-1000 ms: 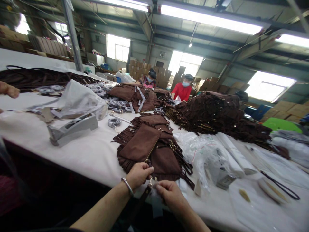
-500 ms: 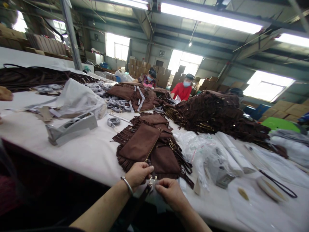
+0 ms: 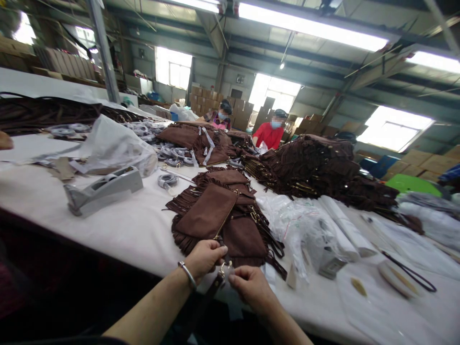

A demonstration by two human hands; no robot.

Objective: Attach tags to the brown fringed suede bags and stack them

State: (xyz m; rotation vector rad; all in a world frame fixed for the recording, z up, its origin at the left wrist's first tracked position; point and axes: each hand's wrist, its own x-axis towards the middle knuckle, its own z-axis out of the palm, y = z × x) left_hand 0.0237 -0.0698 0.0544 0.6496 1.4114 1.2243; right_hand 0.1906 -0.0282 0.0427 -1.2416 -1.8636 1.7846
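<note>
Two bare hands work close together at the near edge of the white-covered table (image 3: pixel 125 239), and I see little change over the last second: the view has drifted slightly, while both hands keep almost the same pose, so I judge the fiddling at the clasp to be no further along. The left hand (image 3: pixel 201 261), one silver bangle on its wrist, is nearly closed, thumb and finger pinching a narrow dark brown strip (image 3: pixel 226 258) beside a flat brown suede-like pouch with fringe (image 3: pixel 204 211). The right hand (image 3: pixel 255 287) is curled, fingertips together on a small pale filmy piece (image 3: pixel 226 273), just beside the one gold metal clasp (image 3: pixel 222 271) on a dark brown strap (image 3: pixel 201 306). I count one pouch on top of the near stack, lying flat beyond my hands; the fringed ones beneath overlap too much to count, as does the big brown pile (image 3: pixel 312 167). One grey tape dispenser (image 3: pixel 108 187) stands to the left, one coiled grey-wrapped cord (image 3: pixel 167 180) lies nearer the stack, and two masked co-workers (image 3: pixel 268 136) are across the table.
</note>
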